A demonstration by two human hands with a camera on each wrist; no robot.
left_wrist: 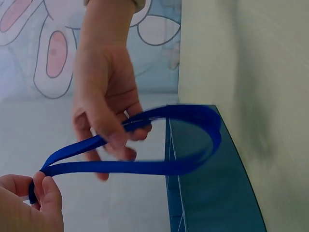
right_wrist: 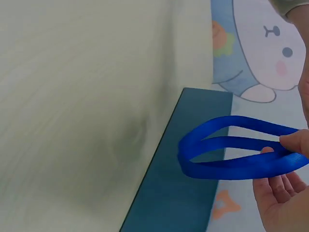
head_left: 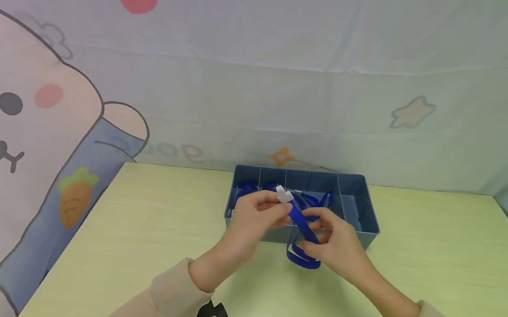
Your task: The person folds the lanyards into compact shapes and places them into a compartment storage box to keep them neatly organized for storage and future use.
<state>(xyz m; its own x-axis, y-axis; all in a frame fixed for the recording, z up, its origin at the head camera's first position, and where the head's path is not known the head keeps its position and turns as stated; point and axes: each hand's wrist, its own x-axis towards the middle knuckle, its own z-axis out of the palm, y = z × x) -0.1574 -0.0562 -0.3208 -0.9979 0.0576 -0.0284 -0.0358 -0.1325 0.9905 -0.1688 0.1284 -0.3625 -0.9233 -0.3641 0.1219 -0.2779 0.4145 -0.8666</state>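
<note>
A blue lanyard (head_left: 304, 227) with a white plastic clip (head_left: 284, 194) is held up over the near side of a blue-grey divided box (head_left: 345, 237). The left hand (head_left: 251, 218) pinches the strap at its end just below the clip. To its right, the right hand (head_left: 338, 246) has its thumb and fingers around the folded strap. Loops of the strap (right_wrist: 205, 170) hang out in front of the box wall in the right wrist view. In the left wrist view the strap (left_wrist: 120, 166) runs from the left fingertips past the right hand (left_wrist: 104, 96).
More blue strap bundles (head_left: 246, 186) lie in the box's left and middle compartments. The box's right compartment (head_left: 351, 207) shows its bare bottom. Beneath is a pale yellow-green table (head_left: 168, 211), with a printed cloth (head_left: 255, 83) hanging behind it.
</note>
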